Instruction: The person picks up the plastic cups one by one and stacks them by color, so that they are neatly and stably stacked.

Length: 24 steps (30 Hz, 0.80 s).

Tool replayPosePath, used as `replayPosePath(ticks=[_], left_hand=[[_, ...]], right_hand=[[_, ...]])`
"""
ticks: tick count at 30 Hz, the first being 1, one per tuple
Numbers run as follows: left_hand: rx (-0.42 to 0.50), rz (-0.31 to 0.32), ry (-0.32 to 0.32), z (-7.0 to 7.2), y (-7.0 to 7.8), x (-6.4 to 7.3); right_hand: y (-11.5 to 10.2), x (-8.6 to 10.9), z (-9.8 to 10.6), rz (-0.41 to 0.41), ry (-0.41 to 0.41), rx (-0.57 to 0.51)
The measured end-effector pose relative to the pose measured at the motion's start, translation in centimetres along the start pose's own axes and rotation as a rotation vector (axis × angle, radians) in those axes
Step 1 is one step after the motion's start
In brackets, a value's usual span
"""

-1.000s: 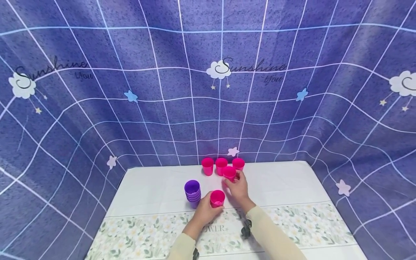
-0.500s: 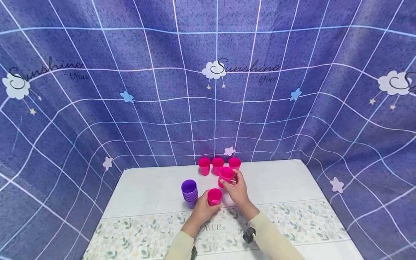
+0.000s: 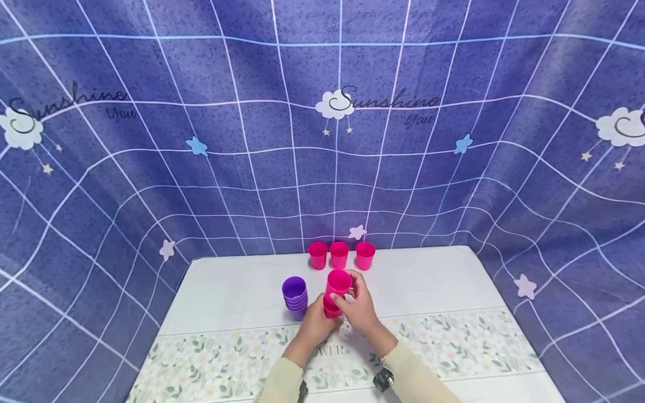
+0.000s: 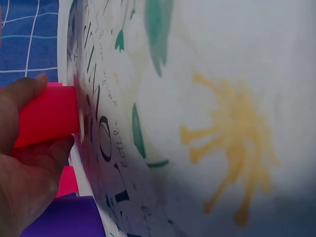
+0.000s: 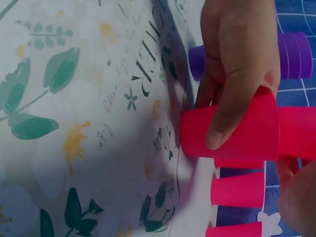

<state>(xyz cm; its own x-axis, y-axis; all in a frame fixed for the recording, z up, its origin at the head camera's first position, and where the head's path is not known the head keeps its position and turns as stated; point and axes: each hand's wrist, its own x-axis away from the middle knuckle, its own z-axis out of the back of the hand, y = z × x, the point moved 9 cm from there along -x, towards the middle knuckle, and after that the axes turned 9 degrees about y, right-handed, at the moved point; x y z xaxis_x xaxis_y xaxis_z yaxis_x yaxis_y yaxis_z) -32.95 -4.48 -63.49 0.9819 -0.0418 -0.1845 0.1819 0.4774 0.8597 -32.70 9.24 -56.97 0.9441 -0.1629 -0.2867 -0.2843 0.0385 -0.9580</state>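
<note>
My left hand (image 3: 315, 322) grips a pink plastic cup (image 5: 229, 131) low over the white cloth, thumb along its side in the right wrist view. Another pink cup (image 3: 338, 281) is held by my right hand (image 3: 359, 307), fingers round its far side. This second cup stands right above the first, its base at the mouth of the lower one, both openings facing up. In the left wrist view the lower cup (image 4: 49, 117) shows between thumb and fingers. Just left of my left hand stands a stack of nested purple cups (image 3: 295, 296).
Three pink cups stand in a row at the back edge: a left one (image 3: 318, 256), a middle one (image 3: 339, 256) and a right one (image 3: 365, 256). A floral band (image 3: 216, 361) crosses the tablecloth. A blue grid-patterned curtain (image 3: 242, 184) encloses the table's back and sides.
My right hand has carried its pink cup from near the back row leftward and toward me, onto the mouth of the left hand's cup. The left hand has kept its hold nearly in place.
</note>
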Motion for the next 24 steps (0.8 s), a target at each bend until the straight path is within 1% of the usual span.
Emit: replayPosePath(ticks=[5,8,11,17,21,24], left_hand=[[-0.003,-0.032,0.0,-0.2,0.1,0.0],[-0.009,-0.037,0.005,-0.1,0.1,-0.1],[-0.013,-0.034,0.006,-0.1,0.0,-0.1],[0.019,-0.017,0.005,-0.1,0.0,0.0],[0.018,-0.04,0.017,0.0,0.3,0.1],[0.012,-0.059,0.03,0.1,0.6,0.1]], right_hand=[[0.4,0.2,0.1,0.005,0.008,0.072],[0.6,0.3,0.2,0.006,0.015,0.109],[1.1,0.6,0.1,-0.01,0.002,0.146],[2.5,1.1,0.0,-0.028,-0.05,0.216],[3.2,1.5,0.0,-0.025,-0.063,0.244],[3.5,1.6,0.0,-0.03,-0.07,0.245]])
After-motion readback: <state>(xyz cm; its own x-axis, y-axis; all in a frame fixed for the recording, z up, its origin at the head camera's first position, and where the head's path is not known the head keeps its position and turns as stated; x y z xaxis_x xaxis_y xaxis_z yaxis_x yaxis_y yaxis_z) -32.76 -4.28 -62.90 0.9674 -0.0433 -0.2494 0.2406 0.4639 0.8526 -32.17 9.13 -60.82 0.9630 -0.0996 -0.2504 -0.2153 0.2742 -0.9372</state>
